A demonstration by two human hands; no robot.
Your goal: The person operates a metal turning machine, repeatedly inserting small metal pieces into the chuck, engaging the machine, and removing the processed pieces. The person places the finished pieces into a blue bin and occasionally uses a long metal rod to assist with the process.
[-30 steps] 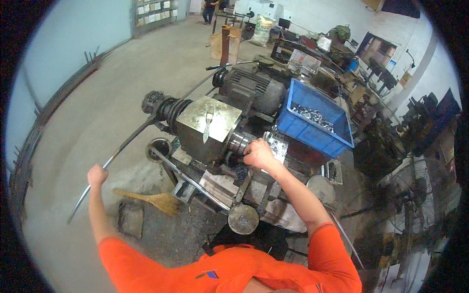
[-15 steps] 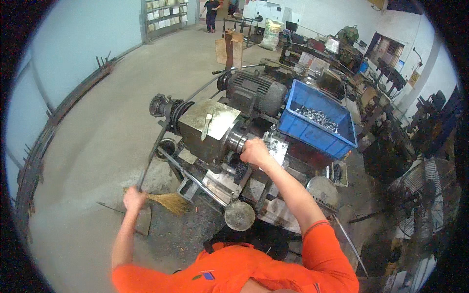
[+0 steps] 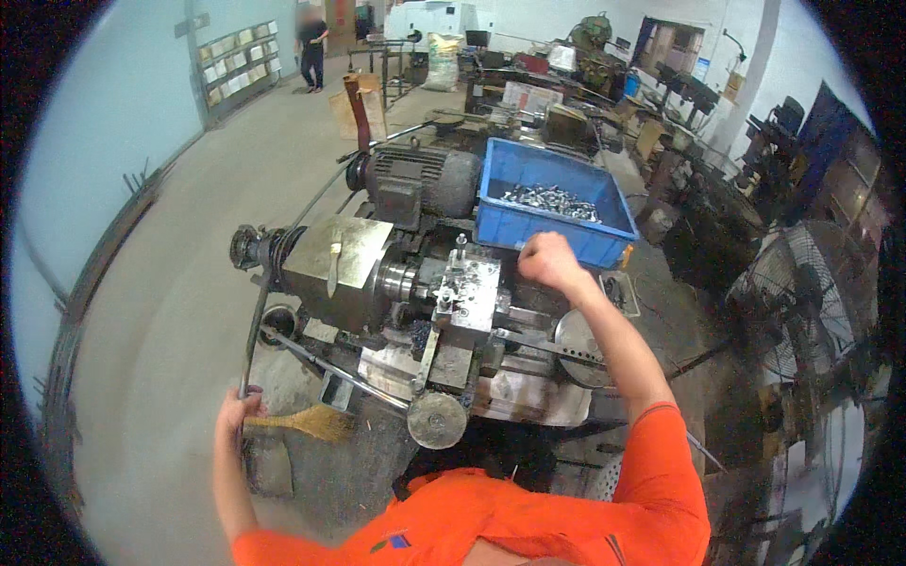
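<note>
1. Where the concrete floor (image 3: 170, 311) meets the workshop's clutter, a grimy lathe (image 3: 415, 283) stands before the person, its grey motor (image 3: 420, 179) behind.
2. A blue bin (image 3: 557, 203) of small metal parts sits on the lathe's far right.
3. A long steel bar (image 3: 255, 325) runs from the spindle's left end down toward the floor.
4. The left hand (image 3: 238, 410) is wrapped around the bar's lower end, just beside a straw broom (image 3: 307, 422).
5. The right hand (image 3: 549, 262), closed in a fist, sits by the bin's near edge; what it grips I cannot tell.
</note>
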